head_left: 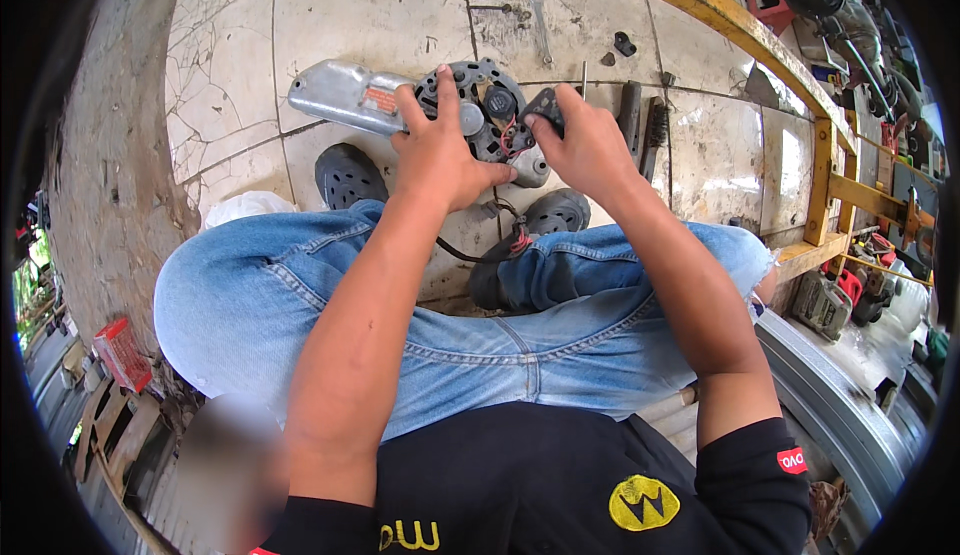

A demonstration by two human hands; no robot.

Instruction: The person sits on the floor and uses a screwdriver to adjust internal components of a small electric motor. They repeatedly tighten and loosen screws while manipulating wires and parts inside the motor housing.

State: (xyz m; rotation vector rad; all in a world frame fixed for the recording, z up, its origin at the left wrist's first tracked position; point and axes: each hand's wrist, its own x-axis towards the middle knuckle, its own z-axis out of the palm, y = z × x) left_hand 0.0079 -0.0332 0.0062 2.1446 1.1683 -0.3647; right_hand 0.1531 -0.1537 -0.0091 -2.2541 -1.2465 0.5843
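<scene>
A dismantled power tool lies on the tiles in front of me, its round grey metal housing (480, 73) pierced with vent holes. A silver metal guard (332, 95) with an orange-and-white label sticks out to its left. My left hand (437, 160) rests on the housing, fingers spread. Between thumb and fingers, my right hand (592, 150) pinches a small black plastic part (543, 107) at the housing's right side. Thin red wires (507, 138) show just below that part. A black cable (455, 252) runs from the tool toward my feet.
Right of the tool lie a black-bristled brush (654, 135) and a dark bar (629, 113). A wrench (541, 30) and a small black piece (624, 44) are farther off. A yellow metal frame (770, 40) crosses the right side. A red container (122, 353) stands at left.
</scene>
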